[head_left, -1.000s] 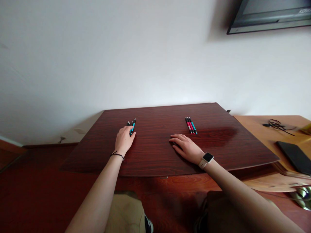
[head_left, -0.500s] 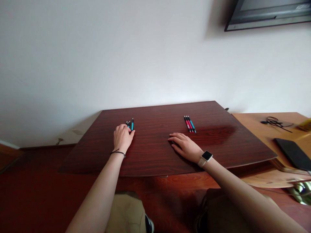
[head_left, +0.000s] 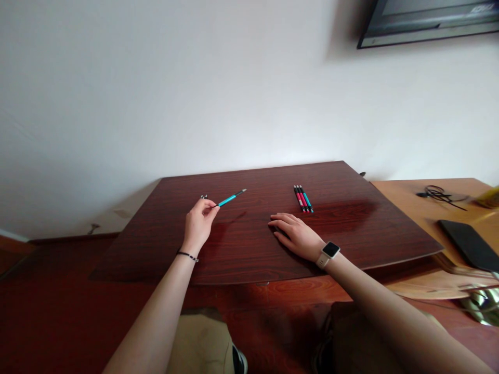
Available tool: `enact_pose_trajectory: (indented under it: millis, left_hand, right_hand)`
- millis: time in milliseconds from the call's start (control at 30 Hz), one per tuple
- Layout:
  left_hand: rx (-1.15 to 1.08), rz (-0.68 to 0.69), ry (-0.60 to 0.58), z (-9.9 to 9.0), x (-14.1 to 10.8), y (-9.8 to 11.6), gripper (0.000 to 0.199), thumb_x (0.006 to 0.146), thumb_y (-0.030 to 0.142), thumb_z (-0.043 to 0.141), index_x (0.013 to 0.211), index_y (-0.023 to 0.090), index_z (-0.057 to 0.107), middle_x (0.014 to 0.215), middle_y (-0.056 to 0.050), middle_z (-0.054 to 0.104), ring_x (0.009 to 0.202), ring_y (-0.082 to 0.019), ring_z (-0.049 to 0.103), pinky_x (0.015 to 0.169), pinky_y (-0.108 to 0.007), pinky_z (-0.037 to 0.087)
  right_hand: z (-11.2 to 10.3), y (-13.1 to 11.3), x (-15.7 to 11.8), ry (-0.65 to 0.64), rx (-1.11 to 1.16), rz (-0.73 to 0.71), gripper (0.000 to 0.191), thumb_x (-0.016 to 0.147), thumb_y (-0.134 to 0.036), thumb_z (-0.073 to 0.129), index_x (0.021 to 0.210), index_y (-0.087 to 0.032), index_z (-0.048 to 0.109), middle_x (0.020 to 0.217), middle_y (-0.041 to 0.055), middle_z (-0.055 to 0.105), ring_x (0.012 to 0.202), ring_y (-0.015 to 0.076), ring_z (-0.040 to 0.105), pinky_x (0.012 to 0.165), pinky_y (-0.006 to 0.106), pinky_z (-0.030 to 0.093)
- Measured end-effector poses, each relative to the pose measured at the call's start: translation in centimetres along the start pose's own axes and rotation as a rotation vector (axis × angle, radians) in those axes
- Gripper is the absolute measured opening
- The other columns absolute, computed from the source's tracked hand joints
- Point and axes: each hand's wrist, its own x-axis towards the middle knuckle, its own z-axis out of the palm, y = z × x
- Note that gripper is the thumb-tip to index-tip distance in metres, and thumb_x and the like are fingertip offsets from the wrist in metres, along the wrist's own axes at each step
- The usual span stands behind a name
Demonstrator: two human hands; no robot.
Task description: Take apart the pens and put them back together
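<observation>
Between thumb and fingers, my left hand [head_left: 199, 221] pinches one end of a blue-and-black pen [head_left: 228, 200]. The pen is raised above the dark wooden table [head_left: 249, 249], slanting up to the right. Just behind that hand, the tips of other pens [head_left: 204, 197] show; the rest of them is hidden. My right hand [head_left: 298, 236] lies flat on the tabletop with its fingers stretched out, holding nothing. Beyond it, a row of three pens lies side by side: two pink pens [head_left: 300, 198] and a blue pen [head_left: 306, 198] on the right.
A lighter wooden desk [head_left: 397, 200] adjoins on the right, bearing a coiled black cable [head_left: 440, 194] and a dark flat device [head_left: 468, 244]. The white wall [head_left: 234, 93] rises behind the table. A screen [head_left: 432, 23] hangs at upper right.
My left hand has lifted a blue pen off the table, turning it from pointing away to slanting right. My right hand stays in place.
</observation>
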Motion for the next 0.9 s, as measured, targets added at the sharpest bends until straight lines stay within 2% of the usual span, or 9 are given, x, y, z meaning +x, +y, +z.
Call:
enact_pose_trajectory:
  millis: [100,233,367,500,700,800,900]
  left_hand:
    - [-0.172,0.010,-0.105,0.2,-0.9,1.9,0.018,0.094,0.039,0.072,0.098,0.022,0.069,0.100,-0.005,0.078,0.090,-0.022,0.075,0.085,-0.034,0.058]
    - [-0.287,0.023,-0.142,0.2,-2.1,4.2,0.019,0.093,0.038,0.075,0.100,0.022,0.069,0.103,-0.006,0.077,0.093,-0.022,0.075,0.087,-0.035,0.060]
    - [-0.326,0.061,-0.165,0.5,-3.0,5.3,0.020,0.094,0.040,0.075,0.101,0.022,0.070,0.104,-0.006,0.077,0.092,-0.021,0.074,0.085,-0.035,0.061]
    - [-0.350,0.094,-0.203,1.3,-3.9,6.0,0.017,0.096,0.038,0.075,0.103,0.023,0.071,0.107,-0.006,0.077,0.096,-0.022,0.074,0.088,-0.035,0.060]
    - [-0.342,0.117,-0.229,2.1,-4.9,6.9,0.016,0.098,0.038,0.075,0.104,0.024,0.071,0.106,-0.006,0.076,0.096,-0.021,0.073,0.087,-0.034,0.060]
    - [-0.381,0.104,-0.238,2.3,-5.0,7.0,0.016,0.098,0.037,0.074,0.105,0.023,0.069,0.109,-0.006,0.075,0.099,-0.021,0.075,0.090,-0.034,0.061]
    - [-0.447,0.063,-0.241,2.5,-5.0,6.9,0.021,0.098,0.039,0.074,0.108,0.023,0.065,0.108,-0.006,0.075,0.100,-0.022,0.078,0.091,-0.035,0.062]
  right_hand:
    - [-0.4,0.0,0.0,0.046,0.079,0.075,0.036,0.105,-0.025,0.060,0.140,-0.022,0.065,0.139,0.0141,0.072,0.134,0.0312,0.065,0.116,0.053,0.053]
    - [-1.5,0.0,0.3,0.152,0.360,0.249,0.046,0.102,-0.033,0.067,0.147,-0.026,0.059,0.121,0.0093,0.079,0.109,0.0273,0.076,0.102,0.048,0.061]
    - [-2.7,-0.4,0.8,0.232,0.744,0.361,0.042,0.098,-0.043,0.073,0.136,-0.026,0.067,0.107,0.0064,0.080,0.099,0.0243,0.076,0.094,0.042,0.062]
    - [-3.3,-1.1,1.0,0.296,0.968,0.415,0.041,0.093,-0.046,0.079,0.126,-0.024,0.069,0.100,0.0047,0.077,0.090,0.0205,0.073,0.085,0.036,0.061]
    - [-3.3,-1.3,0.9,0.363,1.040,0.489,0.033,0.090,-0.051,0.083,0.094,-0.022,0.068,0.077,-0.0003,0.068,0.069,0.0146,0.062,0.065,0.028,0.051]
    - [-3.2,-1.2,1.0,0.357,1.033,0.483,0.035,0.090,-0.053,0.082,0.093,-0.022,0.067,0.072,-0.0013,0.066,0.065,0.0144,0.060,0.062,0.027,0.050]
    - [-3.2,-1.2,1.1,0.361,0.986,0.444,0.036,0.087,-0.054,0.084,0.090,-0.022,0.067,0.077,0.0004,0.069,0.070,0.0160,0.063,0.066,0.029,0.053]
